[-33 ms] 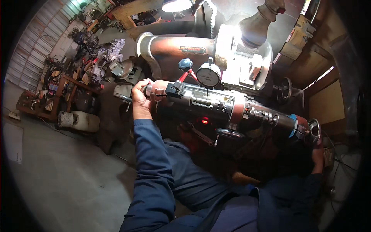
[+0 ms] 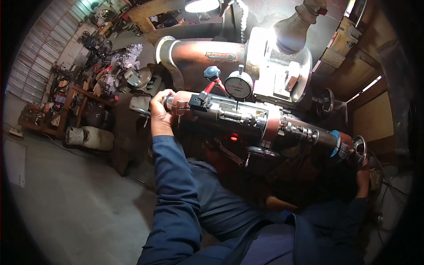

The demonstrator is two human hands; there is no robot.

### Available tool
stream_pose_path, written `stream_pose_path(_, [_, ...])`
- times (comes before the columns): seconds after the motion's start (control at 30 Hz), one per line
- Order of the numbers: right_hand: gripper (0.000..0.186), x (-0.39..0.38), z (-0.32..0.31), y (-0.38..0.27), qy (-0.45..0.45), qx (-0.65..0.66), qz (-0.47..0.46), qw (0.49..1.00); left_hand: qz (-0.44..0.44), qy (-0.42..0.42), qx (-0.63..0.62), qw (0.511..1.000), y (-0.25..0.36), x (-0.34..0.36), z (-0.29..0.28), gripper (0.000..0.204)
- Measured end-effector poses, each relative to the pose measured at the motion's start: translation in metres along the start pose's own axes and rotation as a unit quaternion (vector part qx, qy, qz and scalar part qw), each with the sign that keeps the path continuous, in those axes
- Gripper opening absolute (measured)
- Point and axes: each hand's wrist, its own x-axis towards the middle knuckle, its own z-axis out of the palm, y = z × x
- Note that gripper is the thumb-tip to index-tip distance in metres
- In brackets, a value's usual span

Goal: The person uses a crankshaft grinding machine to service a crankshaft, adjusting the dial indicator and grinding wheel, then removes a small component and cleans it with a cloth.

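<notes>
My left hand point(image 2: 161, 110) is closed around the round left end of the machine's long metal bed point(image 2: 205, 117), beside a reddish clamp collar point(image 2: 180, 106). At the far right, my right hand point(image 2: 363, 170) is up against the rim of a small metal handwheel point(image 2: 360, 149); its fingers are partly hidden there. Between the hands a slim metal workpiece point(image 2: 232, 116) lies level along the bed. A round dial indicator point(image 2: 238, 85) stands over it, its stem reaching down to the piece. A red arm with a blue knob point(image 2: 212, 73) holds the indicator.
Behind the bed is a grinding head with an orange-brown cylindrical body point(image 2: 198, 52), under a bright lamp point(image 2: 202, 5). Another handwheel point(image 2: 261, 152) juts out in front, near a glowing red light point(image 2: 234, 138). A dirty white tank point(image 2: 90, 138) and cluttered shelves point(image 2: 66, 110) are on the left.
</notes>
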Motion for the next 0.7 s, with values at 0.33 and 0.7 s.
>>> stream_pose_path(0.33, [0.031,-0.020,-0.029,-0.027,0.037,0.021,0.040,0.998,0.112,0.230,-0.011,0.967,0.004,0.011,-0.016,0.018])
stream_pose_path(0.7, [0.023,0.050,-0.015,-0.089,0.025,0.281,0.019,0.959,0.106,0.188,0.040,0.976,0.006,0.003,0.004,0.020])
